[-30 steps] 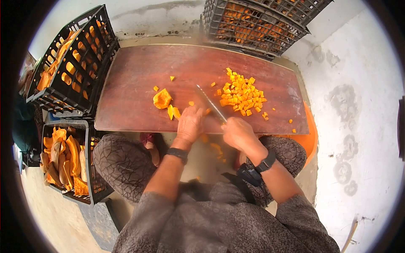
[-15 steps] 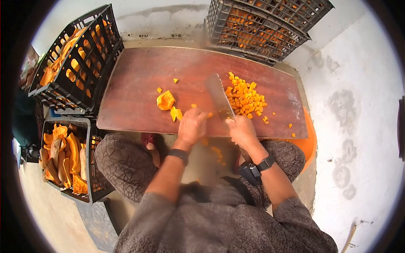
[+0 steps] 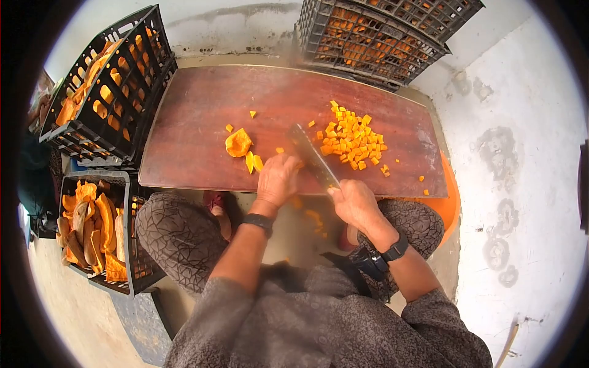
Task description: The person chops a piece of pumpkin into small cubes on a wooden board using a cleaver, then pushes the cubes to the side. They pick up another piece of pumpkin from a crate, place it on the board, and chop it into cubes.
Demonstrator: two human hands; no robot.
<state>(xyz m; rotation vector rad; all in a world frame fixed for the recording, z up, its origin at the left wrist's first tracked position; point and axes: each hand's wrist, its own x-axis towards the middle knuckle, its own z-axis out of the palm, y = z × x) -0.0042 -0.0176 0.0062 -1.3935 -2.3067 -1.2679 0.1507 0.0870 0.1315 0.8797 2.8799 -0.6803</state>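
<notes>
- Your right hand (image 3: 356,199) closes its grip around the handle of a broad-bladed knife (image 3: 313,154), the blade slanting out toward 11 o'clock over the near edge of the red-brown tabletop (image 3: 196,122).
- Your left hand (image 3: 278,179), fingers curled, rests at that edge, at about 9 to 10 o'clock from the right; a bit of orange flesh shows by its fingertips, though whether the grip holds it, you cannot tell.
- A pile of orange cubes (image 3: 356,142) lies at 12 o'clock from your right hand, beyond the grip and to the right of the blade.
- A hollowed orange chunk (image 3: 238,142) sits between 10 and 11 o'clock from your left hand, with two orange slices (image 3: 253,162) just beside it, nearer the fingers.
- One small orange piece (image 3: 280,150) lies at 12 o'clock, just past your left knuckles.
- Black crates of orange pieces flank the scene: an upper crate (image 3: 116,98) at 10 o'clock from your left hand, a lower crate (image 3: 130,230) at 8, a crate stack (image 3: 374,43) at 12 from your right.
</notes>
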